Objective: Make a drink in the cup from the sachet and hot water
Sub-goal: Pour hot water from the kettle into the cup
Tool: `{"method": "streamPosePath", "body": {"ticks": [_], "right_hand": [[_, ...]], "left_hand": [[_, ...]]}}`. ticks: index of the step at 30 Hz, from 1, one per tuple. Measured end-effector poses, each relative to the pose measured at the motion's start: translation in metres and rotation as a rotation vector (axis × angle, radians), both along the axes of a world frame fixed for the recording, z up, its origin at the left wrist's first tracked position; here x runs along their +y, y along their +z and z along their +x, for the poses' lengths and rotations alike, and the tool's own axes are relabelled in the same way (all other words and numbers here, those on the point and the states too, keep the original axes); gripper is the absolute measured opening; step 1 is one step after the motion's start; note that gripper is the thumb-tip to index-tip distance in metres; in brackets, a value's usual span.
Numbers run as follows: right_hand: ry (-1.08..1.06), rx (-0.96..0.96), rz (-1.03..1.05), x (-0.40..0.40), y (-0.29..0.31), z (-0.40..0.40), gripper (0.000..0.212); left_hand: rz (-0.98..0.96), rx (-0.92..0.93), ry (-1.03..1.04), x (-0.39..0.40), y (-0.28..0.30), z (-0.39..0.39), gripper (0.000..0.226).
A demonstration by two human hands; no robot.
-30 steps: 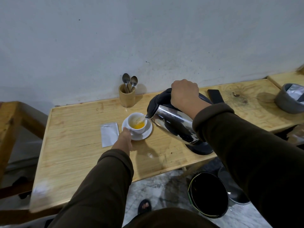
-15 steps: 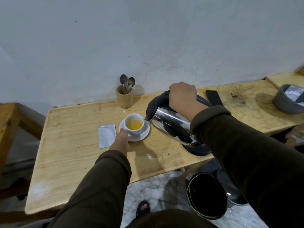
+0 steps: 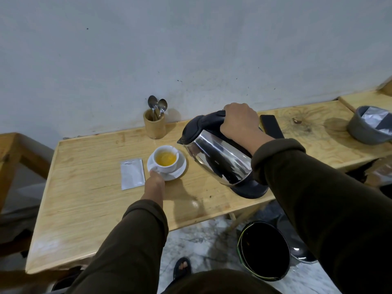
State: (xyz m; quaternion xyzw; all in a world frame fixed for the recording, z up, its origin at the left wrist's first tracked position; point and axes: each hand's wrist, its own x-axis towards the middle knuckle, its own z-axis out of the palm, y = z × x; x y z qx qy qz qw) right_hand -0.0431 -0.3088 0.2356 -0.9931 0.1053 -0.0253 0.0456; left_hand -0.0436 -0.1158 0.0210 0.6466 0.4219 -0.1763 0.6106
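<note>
A white cup (image 3: 167,165) of orange-yellow liquid stands on a white saucer (image 3: 180,169) in the middle of the wooden table (image 3: 84,200). My left hand (image 3: 156,183) pinches the cup's handle at its near left side. My right hand (image 3: 240,122) grips the black handle of a steel kettle (image 3: 218,160), held tilted just right of the cup, with its spout beside the rim and no water flowing. A silver sachet (image 3: 132,176) lies flat to the left of the saucer.
A wooden holder with two spoons (image 3: 154,126) stands behind the cup by the wall. A black flat object (image 3: 271,126) lies behind the kettle. A grey bowl (image 3: 369,128) sits far right. A black bin (image 3: 264,250) stands on the floor under the table's edge.
The kettle has tipped back and drawn slightly right, so the stream into the cup has stopped. The cup holds more liquid than before. My left hand stays at the handle.
</note>
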Motion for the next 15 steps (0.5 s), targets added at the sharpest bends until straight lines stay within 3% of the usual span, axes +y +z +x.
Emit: {"method": "streamPosePath", "body": {"ticks": [3,9,15], "right_hand": [[-0.055,-0.051,0.110,-0.018,-0.001,-0.007,0.026],[-0.292,-0.154,0.396,-0.064,-0.008,-0.036,0.027],[-0.555,-0.286,0.678,-0.098,-0.037,-0.078,0.028]], "left_hand": [[0.135,0.025,-0.096,-0.009,-0.008,-0.007,0.063],[0.628,-0.012,-0.619,-0.043,-0.001,-0.042,0.039],[0.664,-0.085,-0.914,-0.084,-0.002,-0.066,0.040]]}}
